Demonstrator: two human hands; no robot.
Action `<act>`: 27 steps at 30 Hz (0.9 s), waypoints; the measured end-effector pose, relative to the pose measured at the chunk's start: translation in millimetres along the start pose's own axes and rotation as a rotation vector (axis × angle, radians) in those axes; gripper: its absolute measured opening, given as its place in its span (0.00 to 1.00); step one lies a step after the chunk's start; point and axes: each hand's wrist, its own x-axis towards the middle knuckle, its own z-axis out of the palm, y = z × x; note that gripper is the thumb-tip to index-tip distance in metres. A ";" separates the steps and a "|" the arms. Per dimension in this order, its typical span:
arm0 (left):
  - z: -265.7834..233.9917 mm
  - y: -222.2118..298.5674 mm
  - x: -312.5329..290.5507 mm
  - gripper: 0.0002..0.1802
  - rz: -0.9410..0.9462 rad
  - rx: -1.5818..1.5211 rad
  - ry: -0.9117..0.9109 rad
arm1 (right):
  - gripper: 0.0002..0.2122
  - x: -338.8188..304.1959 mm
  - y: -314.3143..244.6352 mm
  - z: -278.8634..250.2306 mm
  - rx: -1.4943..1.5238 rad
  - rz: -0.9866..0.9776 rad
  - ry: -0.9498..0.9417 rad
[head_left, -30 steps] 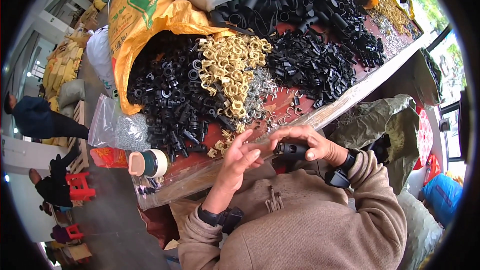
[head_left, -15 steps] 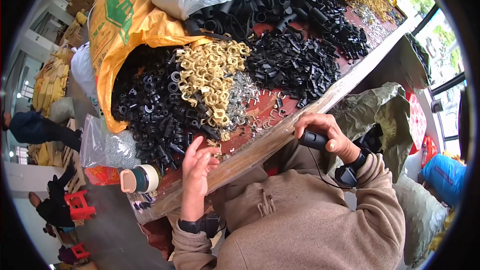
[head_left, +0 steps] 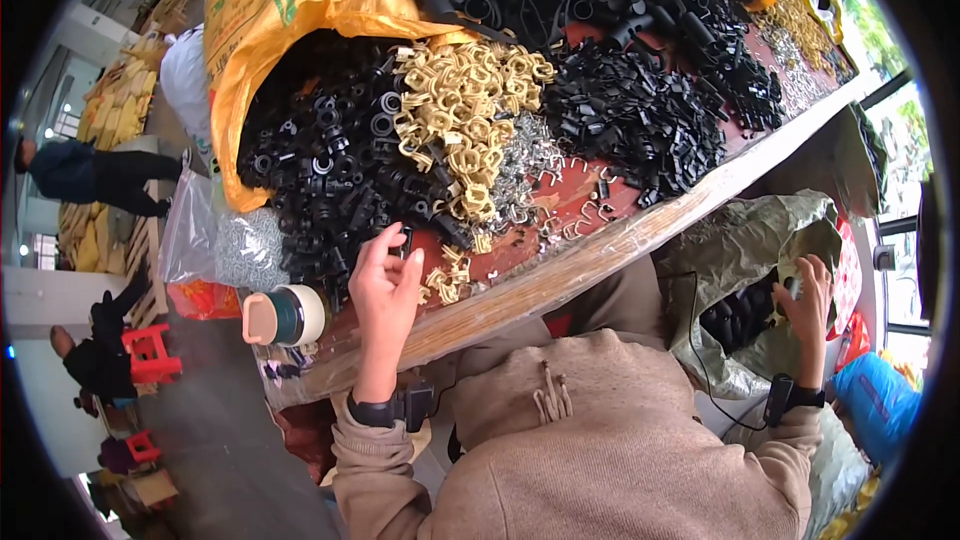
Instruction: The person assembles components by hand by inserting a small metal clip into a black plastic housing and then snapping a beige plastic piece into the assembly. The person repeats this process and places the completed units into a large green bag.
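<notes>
The scene is seen from the wearer's head by one fisheye camera, faced down; the sweater [head_left: 600, 450], left hand [head_left: 388, 285], right hand [head_left: 808, 305] and table [head_left: 560, 287] are shown near, the floor [head_left: 225, 430] farther off at left.

And away goes the right hand [head_left: 805, 300], off the table edge and out to the far right, over the open mouth of the grey-green sack [head_left: 715, 250], fingers parted, the black cylinder no longer showing in them! The sack now reveals dark parts [head_left: 738, 318] inside, and the thin black cable [head_left: 705, 365] swings across with the wrist; meanwhile the left hand [head_left: 385, 285] has slid leftward to the near edge of the heaped black plastic fittings [head_left: 340, 175], thumb and fingers drawing in
</notes>
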 end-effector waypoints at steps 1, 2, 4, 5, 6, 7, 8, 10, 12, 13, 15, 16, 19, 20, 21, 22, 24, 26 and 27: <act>1.4 2.6 0.8 0.18 0.119 0.143 -0.003 | 0.17 4.9 -2.7 -0.1 0.001 -0.007 0.000; 5.4 7.0 2.1 0.18 0.246 0.287 -0.017 | 0.16 10.4 -6.8 -1.4 0.144 0.020 -0.005; 12.9 8.1 5.1 0.17 0.370 0.424 -0.035 | 0.15 28.4 -25.6 -5.8 0.424 0.067 -0.013; 16.0 9.1 5.7 0.17 0.424 0.492 -0.075 | 0.13 38.1 -44.9 -10.4 0.510 0.028 -0.010; 13.1 10.1 3.9 0.17 0.468 0.568 -0.101 | 0.11 52.6 -72.2 -15.5 0.605 -0.028 -0.005; 18.1 8.7 9.1 0.16 0.526 0.628 -0.150 | 0.09 62.5 -91.3 -15.8 0.658 -0.140 -0.001; 18.7 8.5 11.6 0.16 0.528 0.627 -0.149 | 0.08 71.7 -111.3 -15.3 0.719 -0.261 0.007; 20.0 10.2 16.8 0.14 0.523 0.704 -0.189 | 0.07 86.5 -150.6 -21.1 0.837 -0.456 -0.011; 18.4 8.9 19.4 0.12 0.514 0.746 -0.202 | 0.06 98.0 -186.9 -16.8 0.894 -0.635 -0.005; 18.6 8.0 20.7 0.12 0.532 0.744 -0.206 | 0.06 103.0 -201.7 -15.7 0.876 -0.673 -0.009; 17.1 3.6 22.0 0.11 0.565 0.736 -0.213 | 0.06 111.7 -225.5 -12.3 0.855 -0.715 -0.012; 14.9 0.7 21.5 0.11 0.564 0.736 -0.210 | 0.07 115.2 -234.4 -9.7 0.832 -0.730 -0.043; 6.1 -10.4 20.7 0.10 0.488 0.626 -0.120 | 0.09 124.0 -252.7 2.6 0.808 -0.735 -0.078; 4.4 -10.3 19.8 0.10 0.486 0.621 -0.119 | 0.10 125.5 -256.5 6.5 0.806 -0.718 -0.080; 2.0 -8.9 18.6 0.09 0.268 0.348 -0.130 | 0.11 125.8 -259.2 10.0 0.805 -0.702 -0.084; -2.1 -5.2 17.0 0.09 0.049 0.078 -0.134 | 0.11 126.1 -261.9 12.9 0.803 -0.708 -0.086; -8.6 -5.8 13.5 0.09 -0.172 -0.198 -0.133 | 0.12 126.2 -264.4 18.7 0.810 -0.701 -0.115; -16.4 -10.7 8.4 0.11 -0.346 -0.699 -0.247 | 0.13 125.8 -264.7 22.6 0.810 -0.699 -0.131; -19.6 -11.3 5.7 0.12 -0.430 -0.950 -0.300 | 0.13 125.5 -265.8 24.1 0.806 -0.705 -0.125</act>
